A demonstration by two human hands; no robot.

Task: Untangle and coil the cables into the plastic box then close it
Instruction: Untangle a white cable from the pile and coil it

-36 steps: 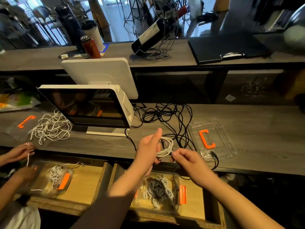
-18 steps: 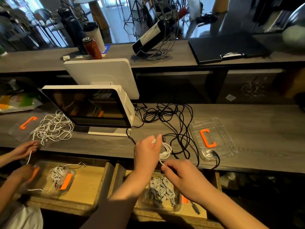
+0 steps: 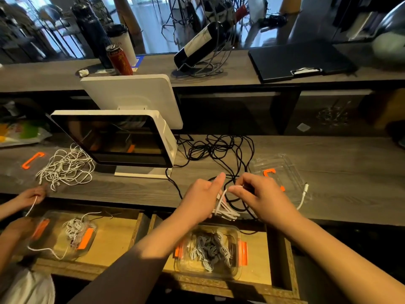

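A grey wood-grain surface (image 3: 328, 154) runs across mid-frame. On it, from the left: an orange clip (image 3: 32, 159), a white cable tangle (image 3: 65, 167), a white screen terminal (image 3: 118, 139), a black cable tangle (image 3: 219, 150), and a clear lid (image 3: 285, 172) toward the right.

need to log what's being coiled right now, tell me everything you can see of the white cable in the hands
The white cable is thin, smooth and looks plastic-coated. It is gathered into a small bundle of several loops, held above the front edge of the grey wooden counter. The left hand grips the loops, index finger stretched out above them, and the right hand pinches the cable near the top of the bundle. A free end with a white plug trails right, across the clear lid. Black cables lie behind it.
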